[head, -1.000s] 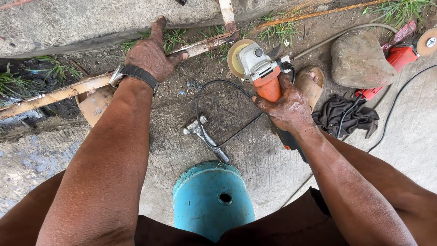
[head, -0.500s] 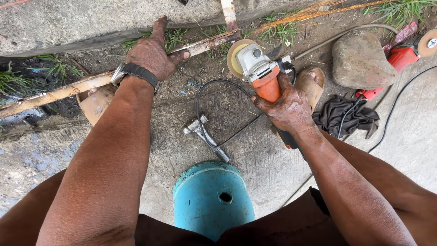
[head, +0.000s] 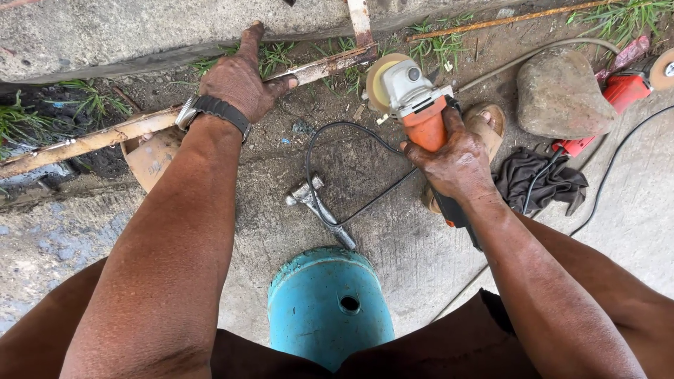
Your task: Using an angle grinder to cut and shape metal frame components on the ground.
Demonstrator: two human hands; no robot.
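Left hand (head: pixel 239 81): palm down, fingers spread, pressing rusty metal bar (head: pixel 98 138) against ground by concrete slab (head: pixel 105 28); watch on wrist; same hold as a second ago

Right hand (head: pixel 456 158): wrapped tight round orange angle grinder (head: pixel 414 105); disc (head: pixel 378 81) beside bar end, contact with bar cannot tell; position little changed over last second, so bar stays pinned, grinder poised at it

Nearby: hammer (head: pixel 319 210) on concrete inside black cord loop (head: pixel 351 175); teal cylinder (head: pixel 330 305) between knees; rock (head: pixel 562 95); dark rag (head: pixel 540 182); red power tool (head: pixel 625 91) at right edge
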